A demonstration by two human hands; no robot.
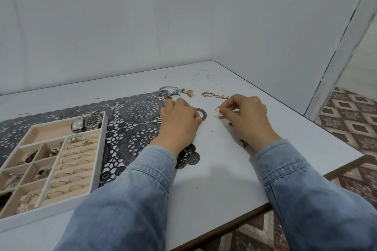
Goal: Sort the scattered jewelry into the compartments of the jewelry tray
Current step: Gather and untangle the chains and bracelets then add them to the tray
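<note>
Ring (217,108) pinched by right hand (247,117), left hand (179,121) gripping bracelet (203,115)

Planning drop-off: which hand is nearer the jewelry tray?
Left. The left hand sits right of the tray, holding a bracelet; the right hand is farther right, pinching a ring.

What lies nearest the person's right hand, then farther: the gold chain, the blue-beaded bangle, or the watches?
1. Gold chain, just beyond the right hand.
2. Blue-beaded bangle, farther left.
3. Watches, far left in the tray.
</note>
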